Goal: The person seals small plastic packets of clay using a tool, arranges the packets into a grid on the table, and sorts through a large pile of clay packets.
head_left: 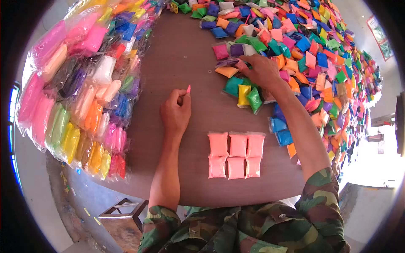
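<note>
My left hand (176, 109) is over the brown table, its fingers closed in a pinch. A small pointed pink piece (188, 89) sticks up from the fingertips; its kind is not clear. At the near edge of the pile, my right hand (259, 71) reaches down with bent fingers around a salmon-pink packet (241, 65), partly covered by the fingers. Close by lie a purple packet (236, 50), an orange packet (227, 71), a yellow packet (244, 95) and a green packet (254, 100). Several salmon-pink packets (238, 144) lie in two rows in front of me.
A large heap of small coloured packets (312, 61) covers the table's right and far side. Larger clear bags of coloured packs (86, 105) are stacked along the left. The table (168, 55) has a rounded near edge, and a wooden stool (122, 219) stands below it.
</note>
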The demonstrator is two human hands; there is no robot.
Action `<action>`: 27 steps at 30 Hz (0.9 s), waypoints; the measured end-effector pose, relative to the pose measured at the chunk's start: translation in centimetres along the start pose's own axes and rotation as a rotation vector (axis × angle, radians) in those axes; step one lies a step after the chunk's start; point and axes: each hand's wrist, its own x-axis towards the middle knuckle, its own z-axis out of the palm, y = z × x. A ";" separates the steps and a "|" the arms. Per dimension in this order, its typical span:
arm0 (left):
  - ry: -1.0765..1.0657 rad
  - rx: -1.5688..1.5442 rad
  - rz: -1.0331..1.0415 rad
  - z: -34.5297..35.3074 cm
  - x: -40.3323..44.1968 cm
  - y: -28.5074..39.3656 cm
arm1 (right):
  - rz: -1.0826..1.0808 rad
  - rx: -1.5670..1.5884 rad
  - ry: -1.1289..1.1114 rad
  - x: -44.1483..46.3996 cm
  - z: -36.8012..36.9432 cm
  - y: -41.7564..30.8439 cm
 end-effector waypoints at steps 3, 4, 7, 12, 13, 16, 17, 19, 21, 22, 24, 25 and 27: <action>-0.013 0.020 -0.036 -0.2 0.0 0.6 | -0.010 -0.048 -0.040 0.4 0.1 -0.5; -0.015 0.006 -0.035 -0.2 0.0 0.4 | -0.012 -0.077 -0.060 0.5 0.1 -0.7; -0.017 -0.015 -0.023 -0.1 0.0 0.0 | 0.001 -0.120 -0.062 0.6 0.2 -1.0; -0.005 0.017 0.009 -0.3 -0.1 0.4 | 0.009 0.016 0.099 -0.8 -0.4 -1.2; -0.007 0.009 0.006 -0.3 -0.1 0.4 | -0.008 0.063 0.180 -1.6 -0.7 -1.0; -0.005 -0.034 0.009 -0.1 0.0 -0.2 | 0.134 0.249 0.211 -4.2 -3.0 -1.2; -0.001 -0.061 0.013 0.3 0.0 -1.0 | 0.179 0.419 0.146 -5.2 -3.5 -1.1; -0.007 -0.083 0.014 0.6 0.1 -1.7 | 0.275 0.757 0.019 -7.8 -4.7 -0.9; -0.016 -0.071 0.011 0.5 0.1 -1.6 | 0.355 1.005 0.025 -11.0 -5.4 -2.2; -0.022 -0.065 0.022 0.3 0.2 -1.5 | 0.389 1.058 -0.001 -12.4 -5.7 -2.5; -0.041 -0.049 0.043 0.0 0.3 -1.3 | 0.416 1.135 -0.025 -15.2 -6.7 -3.7; -0.033 -0.073 0.063 0.0 0.3 -1.6 | 0.446 1.168 -0.027 -16.8 -6.9 -4.0; -0.021 -0.126 0.107 0.3 0.5 -2.5 | 0.507 1.234 -0.024 -19.9 -7.3 -4.5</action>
